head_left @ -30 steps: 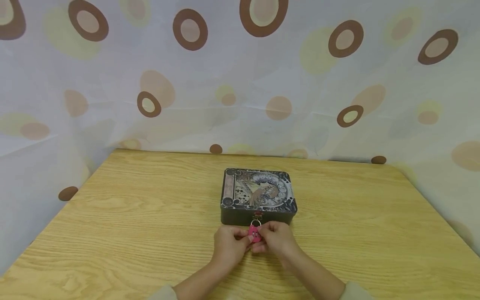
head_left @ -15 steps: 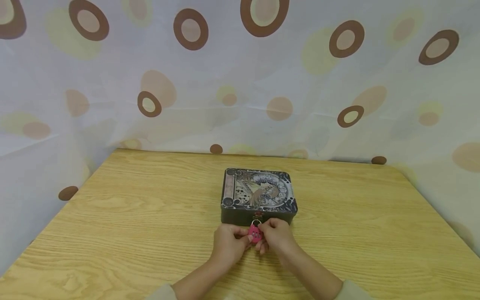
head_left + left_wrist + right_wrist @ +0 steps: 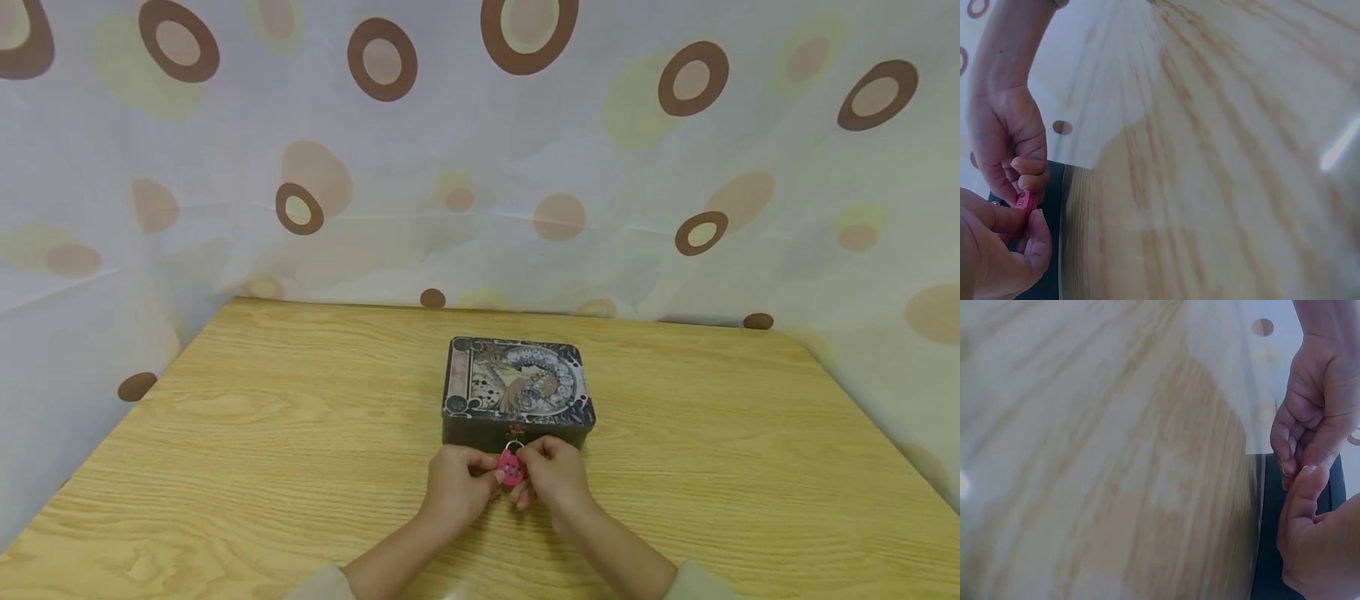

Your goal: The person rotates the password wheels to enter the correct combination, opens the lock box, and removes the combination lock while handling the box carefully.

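A small pink combination padlock (image 3: 512,468) with number dials hangs by its metal shackle at the front clasp (image 3: 516,432) of a dark tin box (image 3: 517,379) with a printed lid. My left hand (image 3: 457,487) pinches the padlock's left side between thumb and fingers. From the right, my right hand (image 3: 557,475) pinches its upper right edge near the shackle. In the left wrist view the pink padlock (image 3: 1025,201) shows edge-on between both hands' fingertips. Fingers hide it in the right wrist view, where the box's dark side (image 3: 1270,550) stands behind the hands.
The box stands on a wood-grain table (image 3: 300,433), its lid down. Behind the table hangs a pale curtain (image 3: 450,167) with brown and yellow circles. Light sleeves (image 3: 326,583) cover the forearms.
The right hand's lower fingers have drawn back from under the padlock, and its face has tilted to show more of the dials. The box has stayed in place.
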Demonstrator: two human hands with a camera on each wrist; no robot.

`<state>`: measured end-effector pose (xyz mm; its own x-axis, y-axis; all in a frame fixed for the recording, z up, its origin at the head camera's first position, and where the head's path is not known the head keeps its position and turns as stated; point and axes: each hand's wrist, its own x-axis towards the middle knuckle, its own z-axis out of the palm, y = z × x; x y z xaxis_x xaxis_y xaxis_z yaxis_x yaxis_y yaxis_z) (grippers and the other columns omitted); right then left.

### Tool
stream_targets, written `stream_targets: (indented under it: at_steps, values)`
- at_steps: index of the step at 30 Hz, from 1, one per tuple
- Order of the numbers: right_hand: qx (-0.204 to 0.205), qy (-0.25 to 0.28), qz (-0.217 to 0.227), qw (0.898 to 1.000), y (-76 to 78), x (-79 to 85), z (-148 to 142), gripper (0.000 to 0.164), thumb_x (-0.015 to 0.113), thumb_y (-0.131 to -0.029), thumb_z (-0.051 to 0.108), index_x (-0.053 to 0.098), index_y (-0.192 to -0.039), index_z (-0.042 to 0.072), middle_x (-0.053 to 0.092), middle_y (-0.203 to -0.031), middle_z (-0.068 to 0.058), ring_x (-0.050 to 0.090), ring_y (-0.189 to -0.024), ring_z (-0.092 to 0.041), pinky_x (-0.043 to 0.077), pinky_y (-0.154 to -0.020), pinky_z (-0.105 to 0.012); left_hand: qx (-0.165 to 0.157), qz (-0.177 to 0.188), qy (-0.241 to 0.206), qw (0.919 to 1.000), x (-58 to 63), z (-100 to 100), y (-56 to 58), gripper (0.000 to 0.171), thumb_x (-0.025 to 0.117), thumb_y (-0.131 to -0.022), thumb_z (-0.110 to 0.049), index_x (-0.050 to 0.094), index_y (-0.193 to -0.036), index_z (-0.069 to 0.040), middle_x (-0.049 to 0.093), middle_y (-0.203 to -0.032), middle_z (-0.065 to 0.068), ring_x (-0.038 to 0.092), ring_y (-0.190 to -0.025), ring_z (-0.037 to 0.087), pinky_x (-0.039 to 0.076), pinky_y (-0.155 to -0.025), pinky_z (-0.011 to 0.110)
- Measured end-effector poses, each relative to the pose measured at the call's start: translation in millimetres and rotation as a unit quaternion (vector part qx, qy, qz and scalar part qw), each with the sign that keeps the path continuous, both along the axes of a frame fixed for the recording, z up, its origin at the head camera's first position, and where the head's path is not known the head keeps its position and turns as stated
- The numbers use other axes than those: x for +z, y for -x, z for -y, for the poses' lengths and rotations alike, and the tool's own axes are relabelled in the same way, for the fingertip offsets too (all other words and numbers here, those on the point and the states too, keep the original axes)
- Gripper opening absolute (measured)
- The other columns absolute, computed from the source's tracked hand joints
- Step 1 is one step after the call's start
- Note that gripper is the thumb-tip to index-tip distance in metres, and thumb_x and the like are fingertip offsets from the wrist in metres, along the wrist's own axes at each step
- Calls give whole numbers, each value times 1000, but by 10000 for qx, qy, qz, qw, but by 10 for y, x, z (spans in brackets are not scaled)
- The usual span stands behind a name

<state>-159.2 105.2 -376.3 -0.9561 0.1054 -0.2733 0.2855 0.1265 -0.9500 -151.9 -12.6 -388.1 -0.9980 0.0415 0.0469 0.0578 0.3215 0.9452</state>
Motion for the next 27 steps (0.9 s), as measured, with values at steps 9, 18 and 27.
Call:
stream_targets:
  at_steps: [9, 18, 27]
  values:
    - [-190, 308, 14, 9993, -11, -67, 28, 14, 43, -93, 3, 45, -84, -7, 54, -53, -6, 53, -36, -9, 52, -40, -28, -45, -79, 147, 9999, 5, 18, 4, 3, 68, -74, 5, 70, -75, 8, 68, -68, 15, 62, -59, 12, 49, -49, 15]
    - [-480, 490, -49, 9976, -39, -99, 70, 17, 42, -95, 5, 43, -82, -6, 56, -52, -6, 53, -35, -9, 52, -40, -27, -82, -284, 421, 9987, 17, 29, 21, 3, 68, -73, 5, 70, -73, 8, 69, -67, 13, 54, -58, 6, 46, -48, 15]
    - [-620, 750, -42, 9952, -54, -99, 76, 19, 38, -96, 6, 41, -81, -4, 57, -53, -8, 56, -38, -10, 53, -41, -28, -95, -281, 556, 9980, 34, 35, 40, 3, 69, -74, 4, 71, -75, 6, 70, -70, 12, 53, -60, 5, 45, -49, 16]
